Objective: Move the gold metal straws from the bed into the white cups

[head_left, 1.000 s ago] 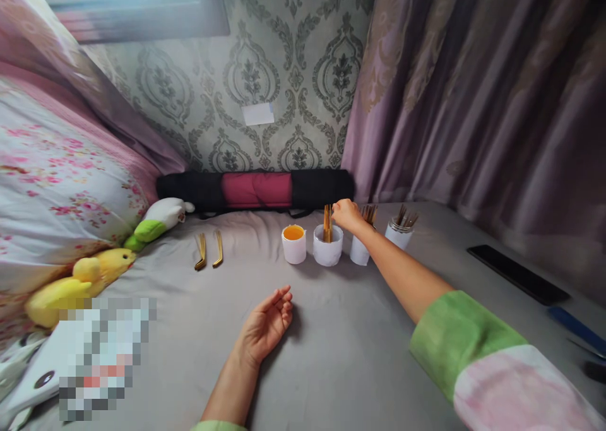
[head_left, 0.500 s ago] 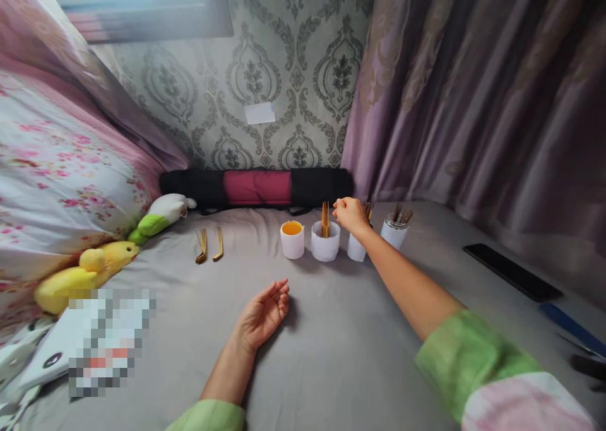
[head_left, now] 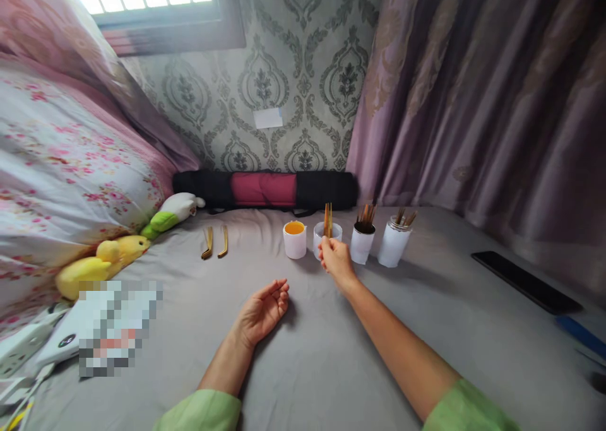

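My right hand (head_left: 335, 259) hovers just in front of the second of several white cups, fingers curled shut, with nothing visible in them. That cup (head_left: 322, 232) holds upright gold sticks (head_left: 327, 218). To its left stands a cup with an orange inside (head_left: 294, 240). To its right are a cup of dark sticks (head_left: 362, 242) and a paper-wrapped jar of sticks (head_left: 392, 243). My left hand (head_left: 262, 311) lies palm up on the grey sheet (head_left: 331, 355), fingers loosely apart, holding nothing. Two gold utensils (head_left: 215, 243) lie further left.
A black and red roll (head_left: 265, 190) lies against the patterned wall. A floral pillow (head_left: 61, 178) and plush toys (head_left: 104, 264) are at the left. A black phone (head_left: 525, 282) and a blue object (head_left: 581, 334) lie at the right, near the curtain.
My right hand drew back from above the cups toward me and now sits lower, in front of the second cup. The left hand stayed put. The view shifted slightly.
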{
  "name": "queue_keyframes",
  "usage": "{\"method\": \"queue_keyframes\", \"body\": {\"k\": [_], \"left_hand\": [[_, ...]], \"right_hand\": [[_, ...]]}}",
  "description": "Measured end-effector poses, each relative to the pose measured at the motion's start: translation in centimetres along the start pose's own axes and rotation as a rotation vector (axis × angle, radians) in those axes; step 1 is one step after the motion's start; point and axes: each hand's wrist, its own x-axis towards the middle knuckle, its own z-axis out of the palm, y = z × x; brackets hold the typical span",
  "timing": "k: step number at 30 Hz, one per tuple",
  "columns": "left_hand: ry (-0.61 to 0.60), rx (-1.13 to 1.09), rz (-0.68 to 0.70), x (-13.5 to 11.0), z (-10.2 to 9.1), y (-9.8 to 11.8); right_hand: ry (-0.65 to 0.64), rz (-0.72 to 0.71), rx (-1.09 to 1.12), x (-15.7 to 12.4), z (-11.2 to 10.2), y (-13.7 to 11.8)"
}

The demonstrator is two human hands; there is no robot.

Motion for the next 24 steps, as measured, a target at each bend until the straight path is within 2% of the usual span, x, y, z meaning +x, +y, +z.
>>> {"method": "queue_keyframes", "body": {"k": [5,9,18,24], "left_hand": [[0.003,0.017,0.02,0.1,-0.1,-0.1],[0.001,0.02,0.023,0.1,-0.1,-0.2],[-0.002,0.027,0.014,0.1,0.1,-0.2],[0.044,0.084,-0.016,0.3,0.4,0.0]], "right_hand": [[-0.09,0.021,-0.022,-1.7,2.7,1.4],[-0.101,0.008,-0.018,-2.2,3.7,2.0],[-0.068,-0.071,-0.19,-3.4,3.2,4.4],[-0.119,-0.174,-0.306,-3.8,3.1,4.7]]}}
